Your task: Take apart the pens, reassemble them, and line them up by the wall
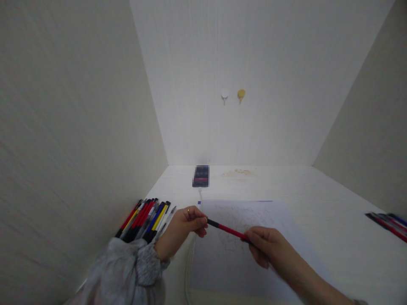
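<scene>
Left hand (187,222): thumb and fingers pinched on the black end of a slim red-and-black pen (230,230); a gold-coloured ring (188,210) on one finger. Right hand (265,242): fingers closed around the opposite end. The pen is held between the two hands, slightly tilted, over a large white paper sheet (210,271) with faint marks. Whether the tip is covered cannot be told.

Step in hand, as judged: two-handed handling of one pen, perhaps at its cap. Next move, in my estimate, calls for a firm hold at one end and a straight pull or push along the barrel at the other.

Outward: by the left forearm, a row of red, black, yellow and blue pens (144,218) lies along the grey side wall (79,127). Far right, a smaller group of dark and red pens (389,226). Beyond the sheet, a dark, pixelated rectangular object (201,176) on the white tabletop (286,186).
</scene>
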A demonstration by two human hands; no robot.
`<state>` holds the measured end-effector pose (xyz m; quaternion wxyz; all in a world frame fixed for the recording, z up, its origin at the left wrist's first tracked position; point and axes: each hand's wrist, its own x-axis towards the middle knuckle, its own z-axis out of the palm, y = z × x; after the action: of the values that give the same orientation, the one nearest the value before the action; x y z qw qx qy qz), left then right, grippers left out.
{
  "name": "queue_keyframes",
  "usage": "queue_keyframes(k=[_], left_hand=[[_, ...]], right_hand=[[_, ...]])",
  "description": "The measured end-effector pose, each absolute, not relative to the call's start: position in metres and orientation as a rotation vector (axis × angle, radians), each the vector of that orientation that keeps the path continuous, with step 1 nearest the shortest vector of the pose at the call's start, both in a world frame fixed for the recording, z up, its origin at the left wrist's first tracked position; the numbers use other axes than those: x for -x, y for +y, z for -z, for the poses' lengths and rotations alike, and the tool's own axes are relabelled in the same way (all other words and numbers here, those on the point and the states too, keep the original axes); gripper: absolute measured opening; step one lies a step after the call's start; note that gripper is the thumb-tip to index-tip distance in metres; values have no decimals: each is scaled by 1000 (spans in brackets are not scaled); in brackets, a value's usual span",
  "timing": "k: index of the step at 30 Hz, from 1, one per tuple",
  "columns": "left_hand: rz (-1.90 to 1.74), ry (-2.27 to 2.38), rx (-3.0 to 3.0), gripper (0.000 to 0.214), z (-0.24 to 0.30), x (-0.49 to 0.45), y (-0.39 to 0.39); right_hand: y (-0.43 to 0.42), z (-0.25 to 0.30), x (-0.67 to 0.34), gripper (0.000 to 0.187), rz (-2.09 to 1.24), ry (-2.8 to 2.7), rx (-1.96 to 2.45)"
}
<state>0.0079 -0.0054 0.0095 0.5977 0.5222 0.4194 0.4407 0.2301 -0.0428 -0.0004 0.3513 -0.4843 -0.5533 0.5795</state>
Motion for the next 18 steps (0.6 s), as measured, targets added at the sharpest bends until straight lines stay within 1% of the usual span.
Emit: queue_keyframes(k=[8, 11, 14, 16, 18], left_hand=[[-1001, 1040, -1109, 20, -6, -6, -5], [-996, 1011, -1011, 19, -3, -3, -3], [-982, 1000, -940, 18, -2, -2, -1], [-993, 991, -917, 18, -3, -2, 0], [-1037, 990, -908, 18, -4, -3, 0]], right_hand=[[-45, -3, -219, 31, -830, -1742, 1458], [-47, 0, -215, 23, -528, -1887, 1375], [-47, 7, -215, 18, -231, -2032, 1163], [-46, 8, -215, 19, -144, -2073, 1061], [-44, 6, -214, 16, -227, -2016, 1077]])
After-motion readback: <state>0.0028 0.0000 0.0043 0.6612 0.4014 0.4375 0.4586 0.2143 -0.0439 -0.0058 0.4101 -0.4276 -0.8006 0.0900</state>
